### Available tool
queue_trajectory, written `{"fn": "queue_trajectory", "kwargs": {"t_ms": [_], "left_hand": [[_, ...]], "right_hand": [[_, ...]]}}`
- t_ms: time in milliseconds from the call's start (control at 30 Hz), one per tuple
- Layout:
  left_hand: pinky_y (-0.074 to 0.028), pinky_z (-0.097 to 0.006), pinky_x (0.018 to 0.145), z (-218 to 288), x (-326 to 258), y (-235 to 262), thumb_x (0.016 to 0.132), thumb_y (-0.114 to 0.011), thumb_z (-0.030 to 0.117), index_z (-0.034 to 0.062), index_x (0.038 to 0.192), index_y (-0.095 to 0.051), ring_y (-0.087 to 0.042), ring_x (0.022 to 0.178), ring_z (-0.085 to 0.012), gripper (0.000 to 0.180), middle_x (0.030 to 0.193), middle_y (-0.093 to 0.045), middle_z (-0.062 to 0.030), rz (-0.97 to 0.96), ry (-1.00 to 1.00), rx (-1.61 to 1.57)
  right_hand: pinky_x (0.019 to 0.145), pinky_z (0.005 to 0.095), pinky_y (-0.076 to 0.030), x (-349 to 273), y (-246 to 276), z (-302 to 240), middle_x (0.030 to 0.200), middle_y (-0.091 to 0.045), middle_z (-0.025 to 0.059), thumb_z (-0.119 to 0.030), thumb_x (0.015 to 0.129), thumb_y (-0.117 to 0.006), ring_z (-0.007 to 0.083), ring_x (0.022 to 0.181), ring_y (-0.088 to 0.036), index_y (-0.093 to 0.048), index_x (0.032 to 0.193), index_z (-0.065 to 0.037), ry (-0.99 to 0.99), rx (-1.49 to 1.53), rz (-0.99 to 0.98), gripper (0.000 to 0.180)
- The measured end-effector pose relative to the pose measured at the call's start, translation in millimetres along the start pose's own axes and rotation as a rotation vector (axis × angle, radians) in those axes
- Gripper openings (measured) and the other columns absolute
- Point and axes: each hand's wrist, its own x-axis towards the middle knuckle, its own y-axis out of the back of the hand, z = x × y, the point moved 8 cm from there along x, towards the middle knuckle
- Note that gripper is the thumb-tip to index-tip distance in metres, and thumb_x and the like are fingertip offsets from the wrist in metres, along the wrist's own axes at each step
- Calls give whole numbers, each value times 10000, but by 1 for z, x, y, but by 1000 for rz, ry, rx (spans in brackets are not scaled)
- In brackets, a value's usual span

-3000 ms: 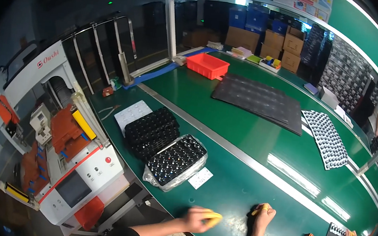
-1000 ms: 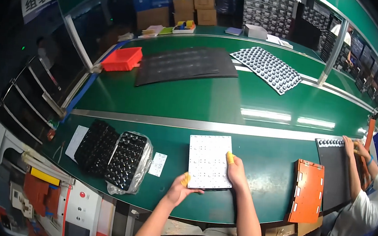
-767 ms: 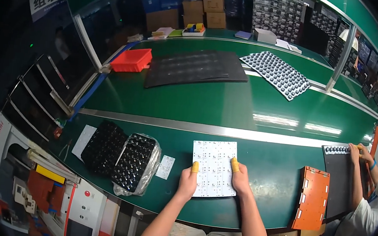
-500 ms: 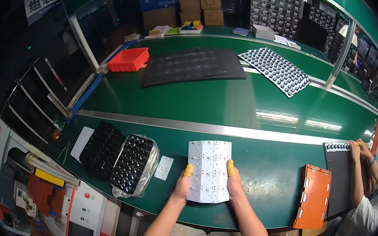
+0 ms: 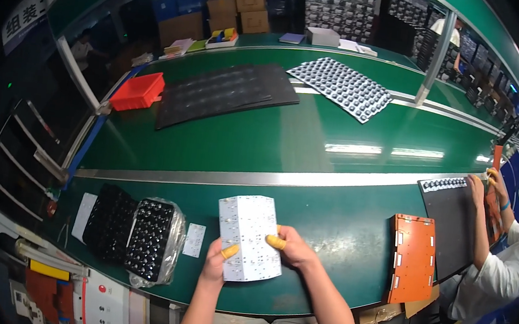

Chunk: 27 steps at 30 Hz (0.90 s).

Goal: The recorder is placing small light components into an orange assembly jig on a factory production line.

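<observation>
My left hand (image 5: 216,264) and my right hand (image 5: 292,247) hold a white printed circuit board panel (image 5: 254,233) by its two sides, above the green bench. Lengthwise lines divide the panel into strips, and it bends along one of them near its left side. Yellow finger cots cover both thumbs, which press on the panel's face. The fingers beneath it are mostly hidden. Left of the panel lies a small white circuit board (image 5: 194,240), beside a black tray of round cups (image 5: 151,239) in clear plastic wrap.
Further left are another black tray (image 5: 110,222) and a white board (image 5: 83,217). An orange fixture plate (image 5: 412,258) stands at right, near a co-worker's hands (image 5: 476,190) on a black mat (image 5: 447,227). Beyond the metal rail sit a red bin (image 5: 138,92), black sheets (image 5: 228,93) and a studded panel (image 5: 341,89).
The whole view has shifted, so the bench things appear further left. My right thumb has moved inward over the panel and my left hand sits lower. The panel is now bent more unevenly.
</observation>
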Motion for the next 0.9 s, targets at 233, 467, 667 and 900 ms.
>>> {"fn": "queue_trajectory", "kwargs": {"t_ms": [233,467,667,900], "left_hand": [[-515,-317,863,11,-1,-10,856,-594,45,-97,1203,-531,-649,995,-209,380,1130,-652,-154,-23,-11,71],[-539,-377,642,40,-14,-23,818,-625,7,-78,908,-603,-710,729,-278,127,816,-696,-213,259,-371,1111],[-530,-385,622,48,-21,-41,839,-638,82,-67,913,-606,-709,731,-306,169,837,-696,-220,308,-211,1435],[-491,-277,714,61,-24,-12,950,-602,173,-92,1033,-644,-608,816,-111,281,929,-708,-102,111,-50,764]], "right_hand": [[756,283,-519,-10,2,-14,984,-689,74,-242,910,-677,119,857,-633,-600,1119,82,47,-283,18,393],[591,400,-503,-21,5,-44,707,-647,231,-354,800,-769,299,620,-648,-634,871,120,69,-1076,360,497],[663,366,-539,-21,-1,-41,822,-693,223,-289,816,-771,280,708,-684,-641,952,117,95,-987,372,448],[864,323,-523,-18,-22,-15,1037,-699,90,-153,753,-829,156,937,-655,-645,1113,42,69,-111,-25,449]]}}
